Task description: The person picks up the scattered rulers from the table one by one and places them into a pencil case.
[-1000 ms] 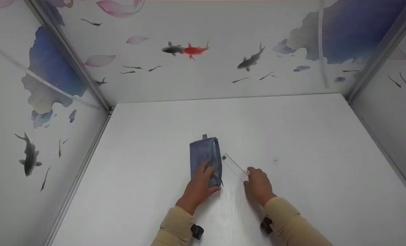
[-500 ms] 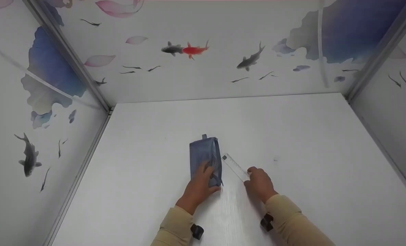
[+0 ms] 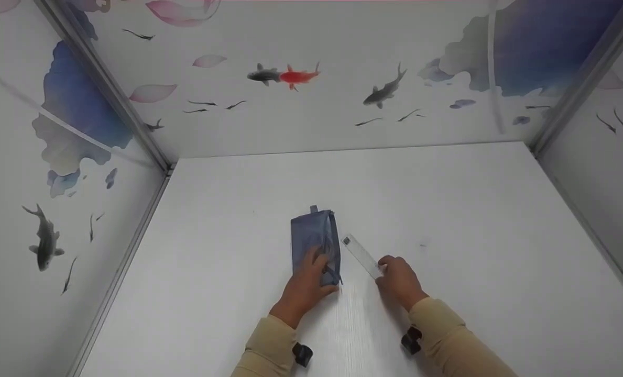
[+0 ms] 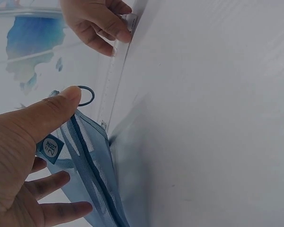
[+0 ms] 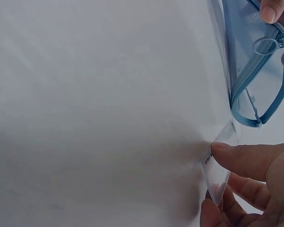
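A blue zippered mesh pouch [image 3: 307,230] lies on the white table, its zip side toward the right. My left hand [image 3: 306,283] holds it at its near end; the thumb is by the zip's ring pull [image 4: 87,95], and the index finger is hidden in the left wrist view. In my right hand [image 3: 399,280] is a clear plastic ruler [image 3: 362,255], pinched by its near end between thumb and fingers. The ruler's far end, with a small dark printed square, points up-left and is close beside the pouch's right edge.
White table [image 3: 447,209] surface surrounds both hands. A back wall [image 3: 332,125] and side walls with printed fish and petals enclose it. A small faint mark [image 3: 423,244] shows on the table right of the ruler.
The right hand has shifted very slightly to the right, and the ruler has turned a little in it, so its scale shows less. The left hand and pouch stay put.
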